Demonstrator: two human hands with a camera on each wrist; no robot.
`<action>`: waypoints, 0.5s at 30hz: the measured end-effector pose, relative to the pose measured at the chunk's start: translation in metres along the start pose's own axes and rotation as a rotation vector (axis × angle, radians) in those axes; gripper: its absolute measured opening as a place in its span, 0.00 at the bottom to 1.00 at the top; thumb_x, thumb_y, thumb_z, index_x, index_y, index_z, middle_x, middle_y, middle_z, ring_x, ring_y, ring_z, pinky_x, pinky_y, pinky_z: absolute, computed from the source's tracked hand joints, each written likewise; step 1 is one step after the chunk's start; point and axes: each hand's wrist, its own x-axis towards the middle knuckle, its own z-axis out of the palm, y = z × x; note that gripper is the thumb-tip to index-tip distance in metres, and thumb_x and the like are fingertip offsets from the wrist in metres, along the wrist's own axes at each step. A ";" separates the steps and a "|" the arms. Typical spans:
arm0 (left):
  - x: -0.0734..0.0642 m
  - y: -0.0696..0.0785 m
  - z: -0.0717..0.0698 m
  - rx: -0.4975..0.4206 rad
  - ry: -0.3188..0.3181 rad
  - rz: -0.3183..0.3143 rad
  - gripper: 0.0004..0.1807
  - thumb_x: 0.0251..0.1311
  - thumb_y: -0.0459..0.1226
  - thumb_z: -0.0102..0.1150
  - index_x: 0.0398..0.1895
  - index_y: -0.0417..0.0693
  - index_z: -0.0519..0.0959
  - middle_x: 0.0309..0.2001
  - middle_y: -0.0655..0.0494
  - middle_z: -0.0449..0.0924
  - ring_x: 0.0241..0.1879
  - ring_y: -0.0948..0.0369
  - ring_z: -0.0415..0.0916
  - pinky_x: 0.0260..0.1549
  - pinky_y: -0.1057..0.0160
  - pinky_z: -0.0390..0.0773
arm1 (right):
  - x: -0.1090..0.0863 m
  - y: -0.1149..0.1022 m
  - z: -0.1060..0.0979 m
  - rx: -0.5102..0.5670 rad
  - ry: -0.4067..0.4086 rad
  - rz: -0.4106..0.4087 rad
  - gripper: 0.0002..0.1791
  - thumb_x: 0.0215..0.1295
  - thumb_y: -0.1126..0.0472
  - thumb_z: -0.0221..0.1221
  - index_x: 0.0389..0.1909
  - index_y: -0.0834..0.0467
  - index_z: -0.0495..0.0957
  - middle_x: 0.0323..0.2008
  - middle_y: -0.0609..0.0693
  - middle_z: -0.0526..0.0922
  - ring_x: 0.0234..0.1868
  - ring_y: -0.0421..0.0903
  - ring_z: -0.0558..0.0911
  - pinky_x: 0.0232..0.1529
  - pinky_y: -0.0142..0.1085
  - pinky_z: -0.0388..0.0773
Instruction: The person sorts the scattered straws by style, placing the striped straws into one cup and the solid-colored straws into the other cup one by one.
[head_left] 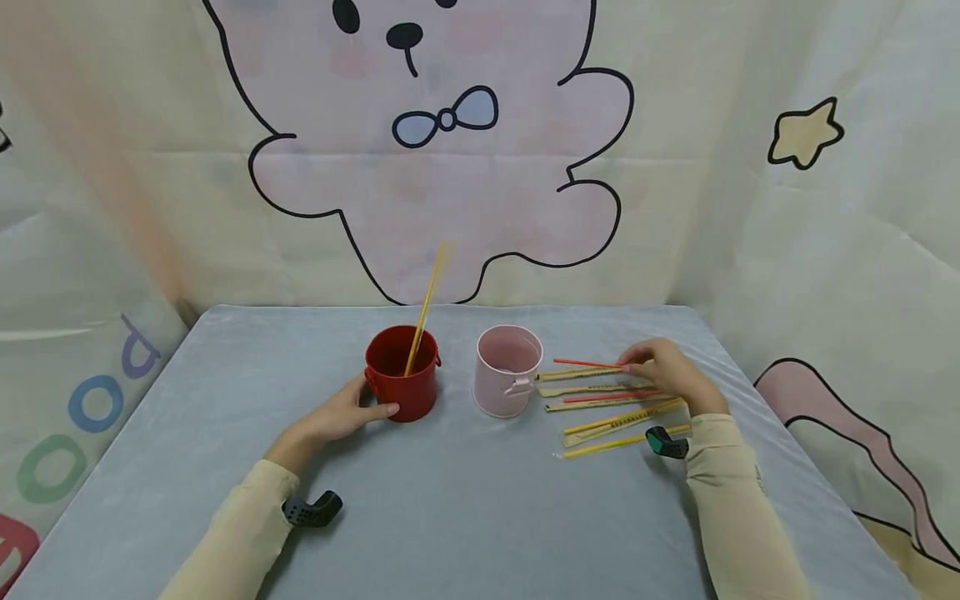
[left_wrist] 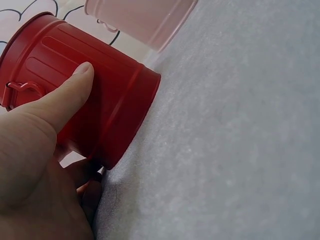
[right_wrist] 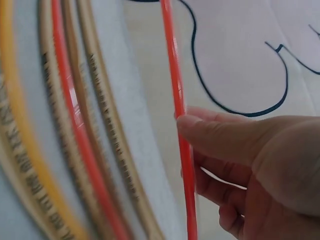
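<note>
My left hand grips the lower side of a small red bucket, thumb across its wall in the left wrist view and the other fingers partly hidden behind and beneath. A yellow straw leans upright inside that bucket. With thumb and fingertips, my right hand pinches a thin red straw, which appears to be in a clear wrapper. In the head view this straw lies just above the far end of a row of straws. Between the hands stands a pink bucket.
Below the right hand lie several paper-wrapped sticks with printed text, another red straw and a yellow straw. A pale blue cloth covers the table. Behind it hangs a printed backdrop.
</note>
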 end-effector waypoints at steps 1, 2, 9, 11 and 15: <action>-0.001 -0.001 -0.001 -0.002 0.007 -0.004 0.44 0.65 0.42 0.65 0.78 0.41 0.52 0.76 0.40 0.57 0.76 0.40 0.50 0.73 0.30 0.51 | 0.002 -0.004 0.000 -0.003 0.007 0.001 0.07 0.69 0.65 0.62 0.39 0.64 0.87 0.38 0.59 0.88 0.41 0.48 0.82 0.40 0.34 0.78; -0.001 -0.001 -0.002 -0.004 0.012 -0.006 0.43 0.65 0.42 0.65 0.78 0.42 0.53 0.75 0.40 0.58 0.75 0.41 0.50 0.73 0.31 0.51 | 0.003 -0.008 -0.001 -0.006 0.014 0.000 0.07 0.69 0.66 0.62 0.41 0.65 0.86 0.40 0.60 0.88 0.43 0.50 0.82 0.40 0.33 0.78; -0.001 -0.003 -0.004 -0.006 -0.004 0.018 0.43 0.66 0.41 0.64 0.78 0.41 0.53 0.75 0.41 0.58 0.76 0.41 0.50 0.73 0.30 0.51 | 0.003 -0.026 -0.006 0.016 0.093 -0.015 0.08 0.71 0.66 0.61 0.44 0.65 0.85 0.43 0.62 0.87 0.41 0.44 0.81 0.37 0.30 0.77; -0.002 -0.003 -0.004 0.000 -0.005 0.019 0.43 0.66 0.41 0.64 0.78 0.40 0.53 0.76 0.40 0.58 0.76 0.41 0.49 0.73 0.30 0.50 | 0.003 -0.028 -0.006 0.041 0.108 -0.034 0.08 0.71 0.65 0.61 0.44 0.64 0.85 0.43 0.63 0.87 0.39 0.38 0.79 0.35 0.30 0.76; -0.004 -0.001 -0.002 0.002 -0.004 0.025 0.43 0.66 0.41 0.64 0.78 0.40 0.53 0.76 0.40 0.57 0.76 0.41 0.49 0.73 0.30 0.50 | 0.002 -0.038 -0.006 0.111 0.160 -0.066 0.08 0.71 0.65 0.60 0.45 0.64 0.85 0.42 0.60 0.86 0.36 0.33 0.78 0.32 0.29 0.75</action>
